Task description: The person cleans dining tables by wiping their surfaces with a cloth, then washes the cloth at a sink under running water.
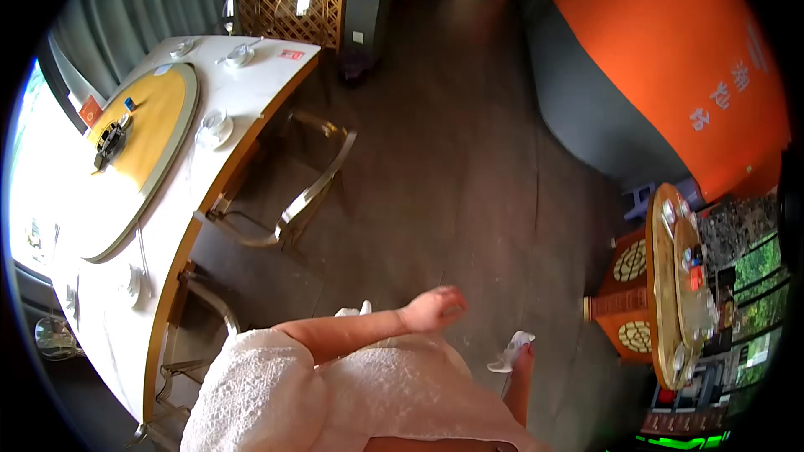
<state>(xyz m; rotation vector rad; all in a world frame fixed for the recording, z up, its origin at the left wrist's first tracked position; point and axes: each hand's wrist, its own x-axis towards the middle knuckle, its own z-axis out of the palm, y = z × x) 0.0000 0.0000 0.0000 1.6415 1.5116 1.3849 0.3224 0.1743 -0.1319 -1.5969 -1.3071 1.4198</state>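
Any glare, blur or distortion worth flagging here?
Head view: the window is blown out, glare washing out part of the turntable; head view: distortion bows the table and corners go black; head view: the left hand looks slightly blurred.

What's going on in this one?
Someone in a pale textured garment is on a dark floor. The right hand appears to hold a crumpled white cloth or tissue; the left hand, loosely curled out in front, shows nothing in it. At left, a long white table bears white cups and a round tan turntable; neither hand touches it.
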